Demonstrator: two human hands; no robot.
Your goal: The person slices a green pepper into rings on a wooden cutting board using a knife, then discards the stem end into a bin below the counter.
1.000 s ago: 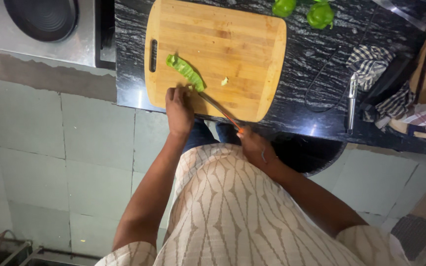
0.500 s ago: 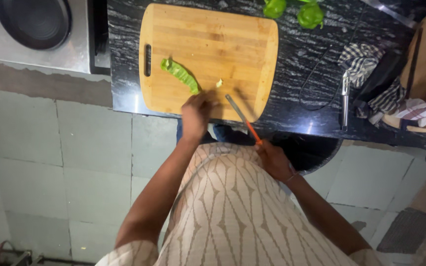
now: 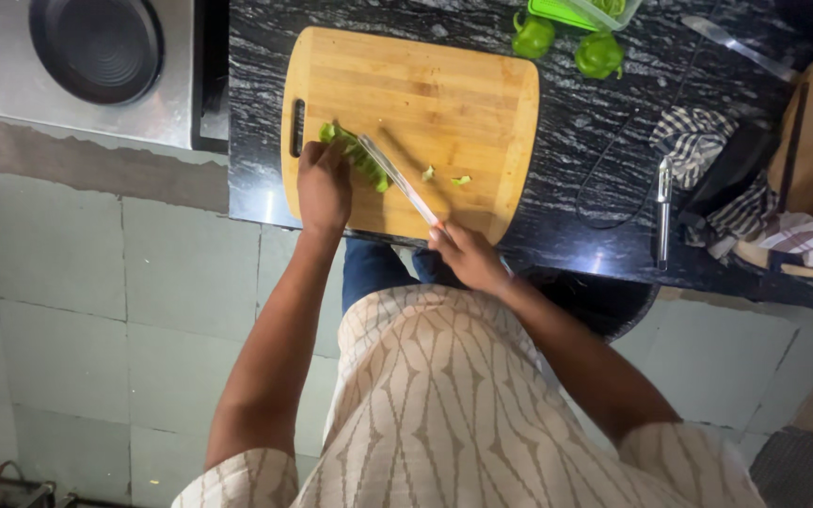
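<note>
Your left hand [image 3: 324, 188] pins the green pepper strip [image 3: 358, 156] at the cutting board's [image 3: 444, 103] left; your right hand [image 3: 468, 256], clamped on the knife [image 3: 399, 181], angles its blade across the strip's long axis.

On the worktop [image 3: 595, 141] sits the cutting board [image 3: 425, 103], pepper strip [image 3: 359, 155] at its left edge, two peppers [image 3: 566, 45] behind it, peeler [image 3: 663, 212] off right, what may be a stove [image 3: 68, 66] far left.

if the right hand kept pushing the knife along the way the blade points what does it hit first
Likely the green pepper strip the left hand pins on the cutting board; the knife in the right hand already reaches it.
</note>
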